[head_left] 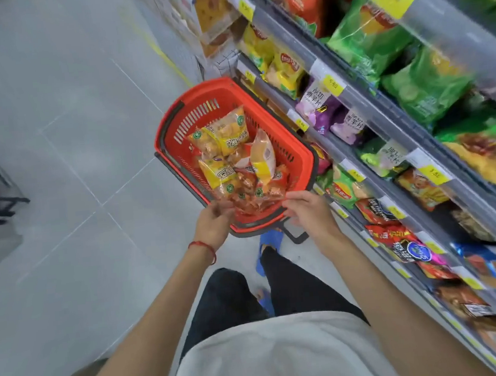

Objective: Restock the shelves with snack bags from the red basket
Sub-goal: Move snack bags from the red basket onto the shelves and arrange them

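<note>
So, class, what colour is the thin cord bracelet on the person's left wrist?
Red; the thin cord bracelet shows best in the head view.

You have one red basket [201, 96], at least six snack bags [232, 131] heaped inside, too tangled to count exactly, and two blue sandals [271, 238].

The red basket [201, 96] stands on the grey tiled floor [75, 204], just beside shelves [384, 108] stacked with snack bags [368, 36].
</note>
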`<state>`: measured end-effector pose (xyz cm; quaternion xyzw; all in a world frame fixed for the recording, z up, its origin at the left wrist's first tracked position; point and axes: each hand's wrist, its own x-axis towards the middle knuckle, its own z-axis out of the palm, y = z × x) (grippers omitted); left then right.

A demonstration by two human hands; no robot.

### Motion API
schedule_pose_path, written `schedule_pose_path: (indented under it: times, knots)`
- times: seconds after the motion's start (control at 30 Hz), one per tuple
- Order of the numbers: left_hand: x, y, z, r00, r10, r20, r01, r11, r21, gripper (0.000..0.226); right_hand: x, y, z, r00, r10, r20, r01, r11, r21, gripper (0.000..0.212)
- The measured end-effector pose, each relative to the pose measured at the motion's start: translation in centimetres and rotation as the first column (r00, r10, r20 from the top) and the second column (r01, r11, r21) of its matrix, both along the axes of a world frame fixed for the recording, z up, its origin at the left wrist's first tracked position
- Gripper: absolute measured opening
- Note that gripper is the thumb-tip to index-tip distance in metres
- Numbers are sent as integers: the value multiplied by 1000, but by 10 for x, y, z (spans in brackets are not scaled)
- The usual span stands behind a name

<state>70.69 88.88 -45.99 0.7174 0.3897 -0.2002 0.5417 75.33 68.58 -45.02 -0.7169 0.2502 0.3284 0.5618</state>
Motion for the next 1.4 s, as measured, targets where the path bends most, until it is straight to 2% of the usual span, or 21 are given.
schedule_pose_path:
  times: [0.13, 0.3, 0.4, 0.5, 0.67, 0.73, 0.8, 0.9, 0.97, 1.03, 1.1, 1.23, 1.3, 1.4]
  knots:
    - [39, 30, -18, 998, 45, -53, -45, 999, -7, 21, 44, 23, -21, 999, 9, -32, -10, 999, -46, 19]
    - [86, 65, -51, 995, 0, -97, -7, 998, -69, 18, 82, 55, -54, 997, -11, -78, 3, 995, -98, 21]
    - [115, 88, -75, 984, -123, -129, 114, 990, -80, 8, 95, 78, -81, 992, -39, -122, 20, 989, -150, 21]
    - [143, 110, -96, 955, -250, -159, 241, 968, -76, 12, 98, 100, -108, 984, -93, -152, 63, 979, -192, 15]
    - [191, 149, -140, 806, -559, -195, 578, 815, 54, 27, 99, 141, -157, 941, -251, -226, 206, 957, -204, 20]
    - [207, 158, -161, 762, -616, -203, 640, 764, 82, 30, 99, 154, -181, 924, -302, -236, 255, 944, -210, 22]
    - [218, 161, -185, 751, -619, -232, 647, 759, 70, 32, 100, 161, -204, 903, -358, -239, 306, 924, -229, 25]
    - [224, 157, -219, 724, -614, -314, 653, 757, 28, 52, 107, 164, -235, 892, -403, -206, 334, 893, -302, 35]
    - [220, 153, -240, 657, -647, -387, 719, 692, 64, 77, 112, 164, -256, 909, -381, -170, 305, 885, -352, 47]
    - [213, 151, -260, 606, -657, -448, 763, 639, 96, 91, 116, 163, -279, 932, -340, -123, 265, 873, -408, 62]
    - [207, 148, -278, 617, -644, -452, 751, 653, 97, 98, 120, 162, -301, 947, -311, -87, 242, 862, -445, 76]
    - [202, 142, -310, 778, -514, -361, 598, 782, 176, 92, 131, 156, -332, 967, -250, -48, 194, 846, -497, 94]
    - [201, 137, -323, 852, -409, -328, 492, 840, 230, 100, 135, 153, -347, 977, -211, -31, 166, 843, -512, 100]
    - [197, 132, -342, 875, -344, -340, 451, 834, 318, 107, 142, 150, -369, 988, -153, -16, 122, 845, -520, 106]
